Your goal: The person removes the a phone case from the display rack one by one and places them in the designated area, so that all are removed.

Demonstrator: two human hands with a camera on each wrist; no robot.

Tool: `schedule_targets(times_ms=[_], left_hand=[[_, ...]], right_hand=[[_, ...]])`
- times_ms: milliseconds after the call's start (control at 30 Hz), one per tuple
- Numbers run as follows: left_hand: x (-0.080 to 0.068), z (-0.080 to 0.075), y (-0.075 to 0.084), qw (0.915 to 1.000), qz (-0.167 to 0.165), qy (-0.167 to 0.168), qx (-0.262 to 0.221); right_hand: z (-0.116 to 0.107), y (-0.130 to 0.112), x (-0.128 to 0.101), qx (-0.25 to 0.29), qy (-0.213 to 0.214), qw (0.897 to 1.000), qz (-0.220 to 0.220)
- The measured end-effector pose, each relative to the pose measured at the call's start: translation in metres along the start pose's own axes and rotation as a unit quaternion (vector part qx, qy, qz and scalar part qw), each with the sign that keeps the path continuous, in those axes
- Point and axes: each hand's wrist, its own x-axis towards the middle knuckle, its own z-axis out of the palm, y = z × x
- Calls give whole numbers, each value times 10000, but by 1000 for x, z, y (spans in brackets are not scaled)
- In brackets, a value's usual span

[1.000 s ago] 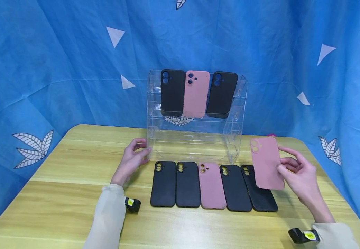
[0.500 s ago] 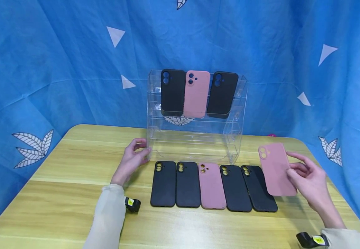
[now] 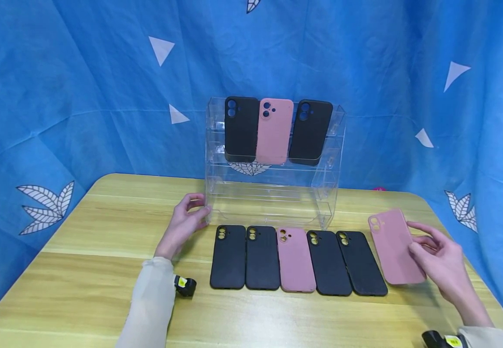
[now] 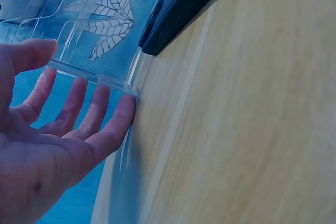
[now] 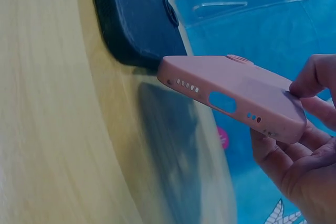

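My right hand (image 3: 440,261) pinches a pink phone case (image 3: 396,249) by its right long edge, thumb on the back face and fingers underneath. In the right wrist view the case (image 5: 236,87) is tilted above the table, its cutout end towards the camera and a shadow below. My left hand (image 3: 185,220) holds the left side of a clear tiered display rack (image 3: 273,198); in the left wrist view, fingertips lie along the rack's edge (image 4: 94,80), thumb on the other side. Black phone cases (image 3: 228,257) and one pink phone case (image 3: 296,261) lie in a row before the rack.
On the rack's top tier stand a black case (image 3: 241,129), a pink case (image 3: 275,131) and another black case (image 3: 311,133), the last leaning. A blue curtain (image 3: 103,96) hangs behind the wooden table (image 3: 103,241). A small pink object (image 3: 379,189) shows at the back edge.
My right hand has moved right and towards the front with the pink phone case, lowering it beside the row's right end. The left hand and rack have stayed still.
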Motion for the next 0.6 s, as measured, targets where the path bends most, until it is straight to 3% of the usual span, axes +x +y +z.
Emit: schedule_targets(times_ms=[300,600], left_hand=[[0,0,0,10000,1,25,-20],[0,0,0,10000,-12,40,39]], right_hand=[[-8,9,0,-337,-319,9977,496],[-10,17,1,-899,-841,9881,920]])
